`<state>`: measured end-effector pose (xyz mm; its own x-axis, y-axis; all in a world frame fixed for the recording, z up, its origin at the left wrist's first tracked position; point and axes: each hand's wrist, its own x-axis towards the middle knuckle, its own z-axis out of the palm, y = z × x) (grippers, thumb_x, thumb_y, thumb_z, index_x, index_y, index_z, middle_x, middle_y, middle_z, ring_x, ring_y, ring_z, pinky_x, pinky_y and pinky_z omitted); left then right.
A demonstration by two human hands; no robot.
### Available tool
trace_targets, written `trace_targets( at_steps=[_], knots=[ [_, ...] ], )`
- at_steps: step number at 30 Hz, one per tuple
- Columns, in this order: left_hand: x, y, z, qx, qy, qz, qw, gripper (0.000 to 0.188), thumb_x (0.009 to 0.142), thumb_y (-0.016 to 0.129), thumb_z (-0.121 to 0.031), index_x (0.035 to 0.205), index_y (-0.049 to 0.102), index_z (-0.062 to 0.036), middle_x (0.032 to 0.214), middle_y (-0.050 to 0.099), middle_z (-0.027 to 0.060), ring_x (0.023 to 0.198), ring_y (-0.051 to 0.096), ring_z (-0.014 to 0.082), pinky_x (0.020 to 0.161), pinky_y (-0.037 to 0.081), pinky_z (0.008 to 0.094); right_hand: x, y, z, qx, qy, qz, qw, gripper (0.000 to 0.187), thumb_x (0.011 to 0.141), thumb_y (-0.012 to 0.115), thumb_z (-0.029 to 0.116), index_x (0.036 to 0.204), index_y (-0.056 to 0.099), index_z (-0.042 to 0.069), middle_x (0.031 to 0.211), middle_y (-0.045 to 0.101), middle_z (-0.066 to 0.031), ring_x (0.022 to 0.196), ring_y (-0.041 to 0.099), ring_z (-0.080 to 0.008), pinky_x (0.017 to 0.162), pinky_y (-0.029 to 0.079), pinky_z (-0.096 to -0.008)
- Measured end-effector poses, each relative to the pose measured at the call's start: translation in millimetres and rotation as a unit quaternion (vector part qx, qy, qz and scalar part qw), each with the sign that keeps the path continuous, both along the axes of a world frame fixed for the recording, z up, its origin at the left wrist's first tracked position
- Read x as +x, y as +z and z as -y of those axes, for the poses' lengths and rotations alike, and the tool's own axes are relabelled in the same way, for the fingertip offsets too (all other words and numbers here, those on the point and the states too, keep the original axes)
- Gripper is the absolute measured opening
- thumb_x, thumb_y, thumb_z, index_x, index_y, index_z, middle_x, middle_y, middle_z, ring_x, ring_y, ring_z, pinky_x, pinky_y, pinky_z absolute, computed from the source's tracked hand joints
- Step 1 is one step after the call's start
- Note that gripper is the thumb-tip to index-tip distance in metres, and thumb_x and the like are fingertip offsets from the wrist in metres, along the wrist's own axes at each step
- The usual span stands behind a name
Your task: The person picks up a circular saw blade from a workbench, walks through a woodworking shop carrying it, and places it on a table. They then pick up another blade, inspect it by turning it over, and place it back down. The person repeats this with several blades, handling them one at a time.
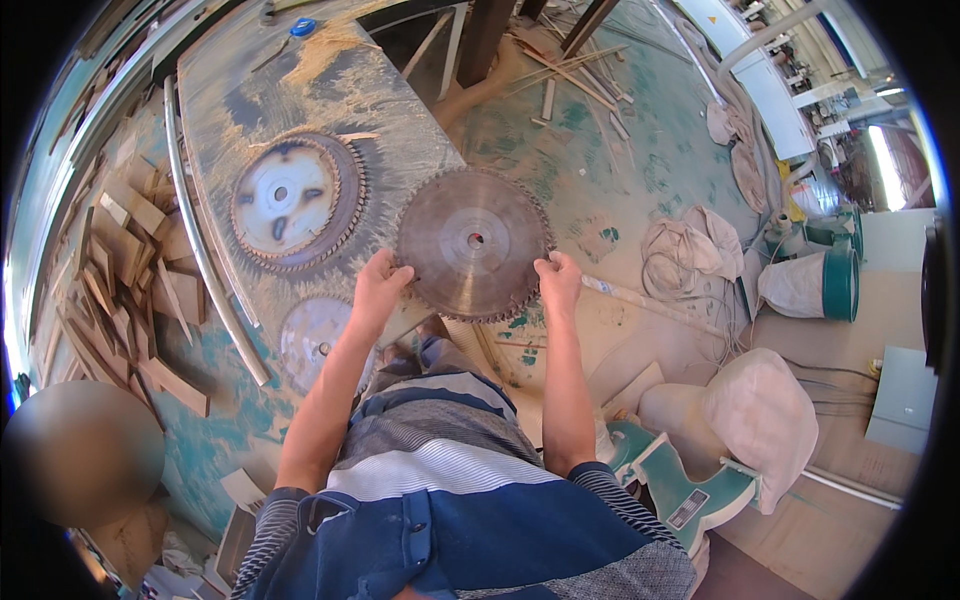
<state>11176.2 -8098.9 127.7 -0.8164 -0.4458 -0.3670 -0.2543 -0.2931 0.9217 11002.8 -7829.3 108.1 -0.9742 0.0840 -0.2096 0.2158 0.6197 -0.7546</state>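
Note:
Held up in front of me is a round toothed saw blade (pixel 440 270) with a small hole at its centre. My left hand (pixel 378 288) pinches its lower left rim, thumb on the face. On the opposite rim, my right hand (pixel 560 276) grips the blade the same way. To the left, a shiny saw blade (pixel 262 215) lies on top of a darker saw blade (pixel 350 190) on the dusty metal table (pixel 400 110). Another pale disc-shaped blade (pixel 310 330) rests nearer me, partly hidden behind my left forearm.
Wood offcuts (pixel 130 250) are heaped at the left beside a long metal rail (pixel 205 240). Sawdust and a small blue object (pixel 303 27) are at the table's far end. Cloth dust bags (pixel 760 420), a green machine (pixel 700 490) and cables stand at the right.

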Motion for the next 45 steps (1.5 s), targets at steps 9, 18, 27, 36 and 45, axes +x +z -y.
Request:
trace_targets(
  at_steps=[9, 18, 27, 36, 45],
  knots=[
    [-10.6, 26.1, 20.3, 0.134, 0.071, 0.078, 0.985, 0.013, 0.095, 0.068, -0.016, 0.1, 0.061, -0.0063, 0.085, 0.061, -0.0015, 0.075, 0.057, 0.008, 0.063, 0.046, 0.0259, 1.0, 35.2, 4.8, -0.438, -0.12, 0.185, 0.872, 0.012, 0.088, 0.074, 0.012, 0.097, 0.07, 0.005, 0.076, 0.064, 0.0008, 0.064, 0.059, -0.0107, 0.053, 0.045, -0.0266],
    [14.1, 30.3, 38.9, 0.29, 0.122, -0.019, 0.949, 0.025, 0.1, 0.065, -0.019, 0.12, 0.059, -0.0049, 0.11, 0.069, 0.0052, 0.091, 0.068, 0.017, 0.079, 0.058, 0.0364, 27.0, 94.0, 19.3, -0.48, 0.022, 0.198, 0.854, 0.01, 0.095, 0.064, 0.009, 0.102, 0.067, 0.003, 0.082, 0.066, -0.0003, 0.064, 0.06, -0.0115, 0.053, 0.047, -0.0265],
    [70.4, 70.1, 31.4, 0.26, 0.245, -0.157, 0.921, 0.025, 0.101, 0.063, -0.02, 0.12, 0.059, -0.0031, 0.112, 0.07, 0.0083, 0.1, 0.07, 0.0204, 0.087, 0.06, 0.0391, 47.7, 119.1, 66.8, -0.495, 0.108, 0.254, 0.824, 0.016, 0.095, 0.065, 0.01, 0.11, 0.067, 0.003, 0.096, 0.068, -0.0004, 0.077, 0.062, -0.0114, 0.062, 0.045, -0.0256],
    [117.4, 75.1, 27.2, 0.226, 0.294, -0.145, 0.917, 0.034, 0.1, 0.063, -0.02, 0.126, 0.056, 0.0004, 0.114, 0.068, 0.0124, 0.096, 0.072, 0.0221, 0.079, 0.062, 0.0373, 58.8, 128.7, 89.4, -0.482, 0.252, 0.327, 0.773, 0.033, 0.092, 0.066, 0.006, 0.123, 0.063, -0.005, 0.114, 0.071, -0.0105, 0.098, 0.069, -0.0205, 0.085, 0.057, -0.0343],
    [186.0, 63.6, 19.1, 0.134, 0.388, -0.138, 0.901, 0.053, 0.102, 0.058, -0.037, 0.142, 0.051, -0.0023, 0.136, 0.059, 0.0119, 0.121, 0.061, 0.0266, 0.101, 0.053, 0.0433, 106.9, 151.0, 107.0, -0.457, 0.343, 0.345, 0.745, 0.035, 0.092, 0.07, 0.012, 0.123, 0.065, -0.003, 0.105, 0.071, -0.0033, 0.087, 0.064, -0.0106, 0.073, 0.05, -0.0243]
  ],
)
